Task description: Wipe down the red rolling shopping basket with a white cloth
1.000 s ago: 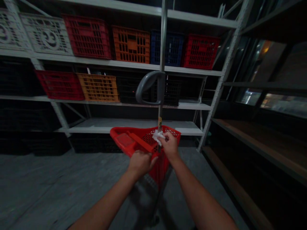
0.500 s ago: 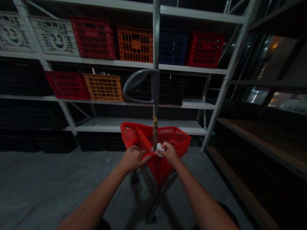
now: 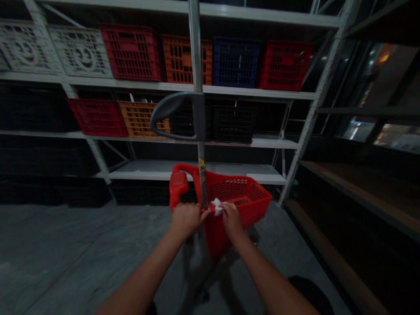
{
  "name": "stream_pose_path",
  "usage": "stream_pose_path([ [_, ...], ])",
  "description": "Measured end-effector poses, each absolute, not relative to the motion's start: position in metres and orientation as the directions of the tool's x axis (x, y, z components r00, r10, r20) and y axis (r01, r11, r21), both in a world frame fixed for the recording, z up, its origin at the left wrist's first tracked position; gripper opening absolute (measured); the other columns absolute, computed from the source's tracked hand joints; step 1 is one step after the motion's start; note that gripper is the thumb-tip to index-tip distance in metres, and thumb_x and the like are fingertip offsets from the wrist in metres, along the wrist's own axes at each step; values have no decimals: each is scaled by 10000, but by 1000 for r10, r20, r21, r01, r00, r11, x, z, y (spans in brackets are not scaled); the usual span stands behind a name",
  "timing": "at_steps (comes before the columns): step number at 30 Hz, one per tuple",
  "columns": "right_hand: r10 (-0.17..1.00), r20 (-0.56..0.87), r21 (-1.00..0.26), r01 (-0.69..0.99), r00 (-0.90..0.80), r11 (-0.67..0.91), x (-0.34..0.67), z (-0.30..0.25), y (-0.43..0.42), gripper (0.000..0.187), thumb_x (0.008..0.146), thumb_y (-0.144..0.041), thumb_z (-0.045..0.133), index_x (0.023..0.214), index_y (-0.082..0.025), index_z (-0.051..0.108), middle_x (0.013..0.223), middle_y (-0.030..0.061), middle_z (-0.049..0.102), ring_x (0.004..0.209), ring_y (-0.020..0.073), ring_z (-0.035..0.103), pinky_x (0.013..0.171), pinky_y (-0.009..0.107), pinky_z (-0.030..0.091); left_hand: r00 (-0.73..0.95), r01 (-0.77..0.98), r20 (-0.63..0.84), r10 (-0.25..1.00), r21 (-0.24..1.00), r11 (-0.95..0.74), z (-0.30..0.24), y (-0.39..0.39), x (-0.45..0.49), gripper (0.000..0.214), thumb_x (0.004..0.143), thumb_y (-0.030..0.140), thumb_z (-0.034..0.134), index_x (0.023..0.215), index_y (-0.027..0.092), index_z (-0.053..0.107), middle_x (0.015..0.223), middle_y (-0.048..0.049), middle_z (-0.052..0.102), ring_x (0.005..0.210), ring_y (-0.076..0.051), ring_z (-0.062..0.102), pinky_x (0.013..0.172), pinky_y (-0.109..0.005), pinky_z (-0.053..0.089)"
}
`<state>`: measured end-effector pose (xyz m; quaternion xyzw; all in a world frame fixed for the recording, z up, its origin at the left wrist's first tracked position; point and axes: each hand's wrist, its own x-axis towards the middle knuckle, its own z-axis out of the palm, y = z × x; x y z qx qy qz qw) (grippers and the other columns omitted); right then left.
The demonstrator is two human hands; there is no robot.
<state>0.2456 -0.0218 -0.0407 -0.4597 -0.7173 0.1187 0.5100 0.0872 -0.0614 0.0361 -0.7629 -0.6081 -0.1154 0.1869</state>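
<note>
Red cart (image 3: 219, 240): stood before both hands; its long axis ran crosswise, handle end left of the left hand (image 3: 186, 218), basket end pointing right, beyond the right hand (image 3: 232, 221). Left hand: closed over the near rim. Right hand: pinched a white tissue (image 3: 217, 207) at that rim. Metal pole (image 3: 196, 57): rose between the hands. Step, as judged: wiping the rim; the next move called for a steady left hold, light right pressure.

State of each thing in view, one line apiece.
Red plastic shopping cart: upright
Left hand: closed on cart rim
White wipe, paper or cloth: crumpled
Right hand: pinching the wipe
Grey metal pole: upright, leaning slightly
Grey plastic loop handle: mounted on pole
Blue slatted plastic crate: shelved, upright
</note>
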Motion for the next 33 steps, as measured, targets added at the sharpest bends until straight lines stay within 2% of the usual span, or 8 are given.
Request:
stream_pose_path([
  [3, 807, 590, -676, 572, 41, 465, 246, -42, -17, 279, 751, -61, 396, 854, -170, 632, 856, 86, 555, 813, 189, 517, 775, 331, 425, 267, 962, 417, 869, -162, -218, 34, -59, 83, 576, 785, 593, 266, 740, 152, 633, 703, -120, 655, 660, -247, 603, 605, -336, 385],
  [9, 737, 676, -665, 441, 11, 604, 210, -34, -37, 322, 747, -39, 396, 900, -208, 624, 904, 57, 547, 885, 161, 512, 822, 299, 417, 293, 955, 463, 837, -175, -238, 31, -59, 76, 571, 803, 566, 248, 722, 151, 631, 681, -116, 651, 650, -239, 603, 591, -320, 379],
  [13, 714, 699, -624, 452, -43, 638, 232, -53, -37, 355, 749, -43, 403, 948, -229, 630, 906, 62, 558, 890, 164, 521, 829, 305, 422, 312, 950, 481, 819, -175, -259, 28, -61, 65, 575, 794, 584, 266, 700, 148, 628, 660, -110, 646, 626, -222, 599, 589, -308, 378],
  [19, 818, 575, -688, 531, -17, 494, 279, -59, -18, 323, 692, -45, 436, 807, -222, 679, 795, 51, 634, 763, 187, 585, 739, 341, 466, 350, 937, 490, 798, -186, -296, 28, -60, 47, 578, 776, 613, 285, 683, 153, 623, 659, -97, 648, 633, -205, 598, 595, -301, 374],
  [22, 795, 606, -693, 465, -40, 551, 268, -30, -11, 294, 720, -84, 462, 865, -219, 679, 859, 53, 669, 819, 189, 605, 780, 351, 465, 361, 932, 478, 801, -203, -300, 30, -59, 44, 572, 777, 610, 287, 698, 154, 623, 672, -94, 653, 640, -194, 598, 605, -295, 376],
  [26, 616, 719, -523, 334, -322, 784, 227, 1, 6, 354, 746, -84, 463, 1024, -225, 630, 1130, 42, 595, 1059, 152, 522, 935, 323, 380, 385, 922, 461, 800, -226, -314, 32, -61, 41, 543, 788, 595, 288, 728, 171, 621, 688, -79, 664, 661, -199, 601, 620, -304, 387],
  [29, 500, 596, -451, 254, -628, 856, 202, 5, 32, 339, 719, -49, 469, 913, -242, 670, 1070, 5, 630, 1025, 138, 548, 927, 299, 384, 399, 916, 459, 793, -226, -330, 33, -62, 38, 525, 784, 597, 297, 749, 192, 630, 688, -60, 665, 662, -199, 606, 617, -301, 390],
  [33, 528, 537, -458, 298, -658, 837, 189, 3, 62, 294, 709, -41, 474, 822, -211, 686, 995, 16, 663, 962, 151, 587, 882, 282, 409, 410, 912, 472, 780, -224, -344, 34, -62, 30, 522, 767, 605, 329, 698, 188, 635, 656, -55, 652, 644, -181, 598, 605, -279, 382],
])
